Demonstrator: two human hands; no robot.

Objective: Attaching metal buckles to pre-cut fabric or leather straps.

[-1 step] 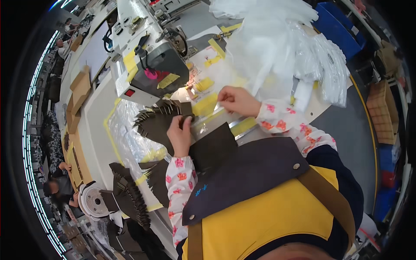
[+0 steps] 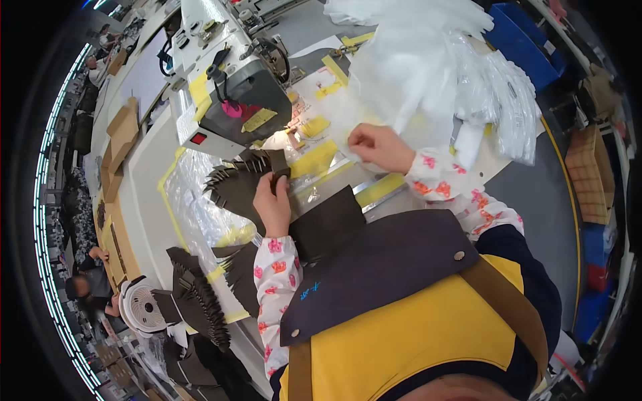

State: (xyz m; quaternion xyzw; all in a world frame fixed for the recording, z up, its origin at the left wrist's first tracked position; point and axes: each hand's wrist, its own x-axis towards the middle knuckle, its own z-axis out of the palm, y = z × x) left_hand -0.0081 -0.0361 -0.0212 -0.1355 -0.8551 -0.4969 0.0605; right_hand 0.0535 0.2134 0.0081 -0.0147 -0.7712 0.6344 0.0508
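Observation:
My left hand (image 2: 273,204) is closed, thumb and fingers pinching the near edge of a dark brown fabric piece (image 2: 249,182). That piece lies left of the hand, its far edge cut or folded into many narrow pleats. A flat dark fabric panel (image 2: 331,220) sits just right of my left wrist, partly over the lit work surface. My right hand (image 2: 382,148) is closed in a pinch beside a heap of thin, translucent white sheets (image 2: 408,73). Whatever its fingertips hold, if anything, I cannot make out. A sewing machine (image 2: 244,100) with yellow tape stands just beyond my hands.
More pleated dark pieces (image 2: 197,294) hang at the table's left edge, by a white fan (image 2: 142,306). Clear plastic bags (image 2: 498,100) lie at the right. A blue bin (image 2: 525,43) stands beyond them. Another person (image 2: 93,284) is at the far left.
My right hand has moved right and slightly away from me, toward the white sheets. My left hand and the fabric in it have shifted slightly left.

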